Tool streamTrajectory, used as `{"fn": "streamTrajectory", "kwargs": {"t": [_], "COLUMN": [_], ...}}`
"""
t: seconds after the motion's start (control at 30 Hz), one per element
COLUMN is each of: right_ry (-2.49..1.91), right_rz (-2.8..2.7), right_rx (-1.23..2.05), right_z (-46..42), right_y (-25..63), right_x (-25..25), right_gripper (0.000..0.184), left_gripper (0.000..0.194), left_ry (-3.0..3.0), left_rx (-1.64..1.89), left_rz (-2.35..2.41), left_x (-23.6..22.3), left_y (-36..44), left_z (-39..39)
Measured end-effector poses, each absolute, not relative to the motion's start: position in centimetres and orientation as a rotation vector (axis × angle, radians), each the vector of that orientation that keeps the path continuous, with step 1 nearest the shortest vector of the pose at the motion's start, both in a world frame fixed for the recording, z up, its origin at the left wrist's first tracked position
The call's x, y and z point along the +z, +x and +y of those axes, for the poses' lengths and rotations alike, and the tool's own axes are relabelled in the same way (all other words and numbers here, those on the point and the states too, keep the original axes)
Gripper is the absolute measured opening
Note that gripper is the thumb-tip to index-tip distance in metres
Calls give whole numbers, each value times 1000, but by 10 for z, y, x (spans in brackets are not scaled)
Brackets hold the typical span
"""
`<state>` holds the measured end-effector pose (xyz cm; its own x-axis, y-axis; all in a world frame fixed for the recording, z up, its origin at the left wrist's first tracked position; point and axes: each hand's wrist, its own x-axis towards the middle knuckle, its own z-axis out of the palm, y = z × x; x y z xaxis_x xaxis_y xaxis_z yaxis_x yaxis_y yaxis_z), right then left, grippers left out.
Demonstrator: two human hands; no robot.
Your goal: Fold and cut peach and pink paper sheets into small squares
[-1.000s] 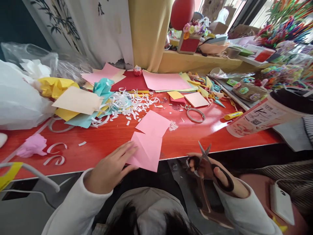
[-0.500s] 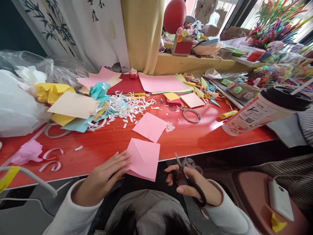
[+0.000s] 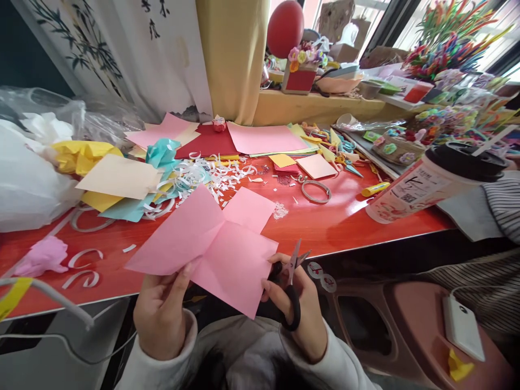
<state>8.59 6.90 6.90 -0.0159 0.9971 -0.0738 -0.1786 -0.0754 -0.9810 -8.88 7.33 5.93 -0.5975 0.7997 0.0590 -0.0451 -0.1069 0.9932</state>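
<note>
A creased sheet of pink paper, unfolded into two halves, is held up over the table's front edge. My left hand pinches it from below near the middle crease, thumb on top. With thumb and fingertips my right hand grips the sheet's right edge. Black-handled scissors also hang in the right hand, blades pointing up and slightly apart, away from the paper. Behind the held sheet lies a pink paper square, partly covered by it.
Paper scraps and coloured sheets lie at left beside a plastic bag. A lidded drink cup stands at right near a grey ring. A white power bank lies on a stool.
The folded pink paper has been lifted off the table and opened out. My left hand moved under it; my right hand came left with the scissors and took its right edge.
</note>
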Motion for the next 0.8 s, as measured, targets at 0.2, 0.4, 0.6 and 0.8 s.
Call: {"fn": "streamTrajectory", "kwargs": {"t": [0.2,0.4,0.6,0.8], "right_ry": [-1217,-1230,-1176,-1153], "right_rz": [-1101,-1233,-1349,-1314], "right_rx": [1062,914,991,980], "right_z": [82,102,114,131], "right_y": [108,136,165,175], "right_x": [62,72,83,86], "right_gripper": [25,26,32,29], "left_gripper": [33,45,64,41], "left_ry": [565,484,649,801], "left_rx": [1673,1599,1411,1344], "left_rz": [1247,1175,1302,1429], "left_x": [69,75,79,66], "left_y": [-75,-79,-81,-90], "left_z": [79,85,93,100]}}
